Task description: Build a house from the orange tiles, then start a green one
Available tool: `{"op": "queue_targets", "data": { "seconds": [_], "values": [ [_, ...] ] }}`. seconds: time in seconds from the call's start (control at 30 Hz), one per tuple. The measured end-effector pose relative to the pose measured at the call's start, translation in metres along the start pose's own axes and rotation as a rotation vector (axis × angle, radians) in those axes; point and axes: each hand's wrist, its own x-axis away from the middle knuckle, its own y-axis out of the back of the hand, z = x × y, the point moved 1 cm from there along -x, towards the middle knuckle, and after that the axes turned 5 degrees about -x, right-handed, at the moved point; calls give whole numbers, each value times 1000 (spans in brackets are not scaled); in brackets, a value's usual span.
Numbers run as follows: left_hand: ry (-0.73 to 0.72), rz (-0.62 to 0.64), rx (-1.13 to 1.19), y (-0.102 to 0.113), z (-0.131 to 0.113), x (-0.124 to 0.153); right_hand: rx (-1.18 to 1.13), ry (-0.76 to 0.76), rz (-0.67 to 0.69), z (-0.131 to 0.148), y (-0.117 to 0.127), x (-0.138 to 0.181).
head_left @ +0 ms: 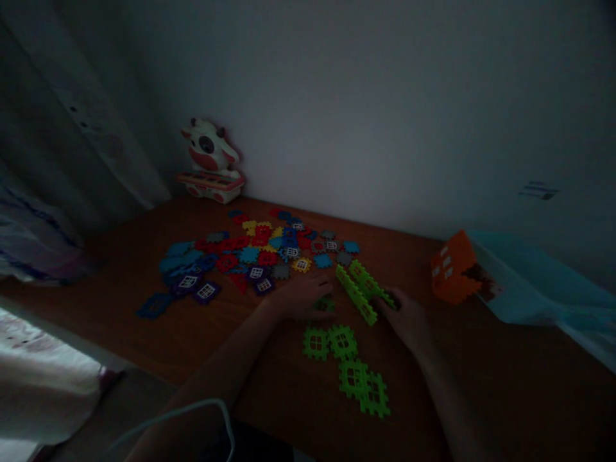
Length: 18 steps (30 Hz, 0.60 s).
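Observation:
Green interlocking window tiles point(356, 295) are joined into an upright, folded strip, with two walls meeting at an angle. My right hand point(409, 317) grips the strip's near right end, fingers closed at its edge. To the left, my left hand point(303, 296) has its fingers curled around a single green tile point(324, 305), which they partly cover. Closer to me, several loose green window tiles point(342, 341) lie flat on the table, some touching or overlapping. The picture is dim, so fingertip contact is hard to make out.
Mixed blue, red, yellow, grey and purple tiles point(250, 255) spread over the wooden table point(231, 333). A cow-shaped toy keyboard point(212, 163) stands at the back left. An orange tile structure point(455, 269) and a pale blue plastic bag point(514, 276) are on the right. A white cable point(192, 405) hangs in front.

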Motion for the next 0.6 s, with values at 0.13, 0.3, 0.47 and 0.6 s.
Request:
{"op": "queue_targets", "data": {
  "seconds": [0.13, 0.3, 0.47, 0.6],
  "values": [
    [34, 15, 36, 0, 4, 1, -59, -5, -5, -8, -2, -2],
    [119, 42, 106, 6, 9, 6, -107, 37, 12, -17, 2, -6],
    [180, 47, 199, 16, 20, 14, -205, 44, -23, -20, 8, -6],
    [214, 121, 149, 17, 26, 15, -243, 19, 3, -16, 10, -6]
  ]
}}
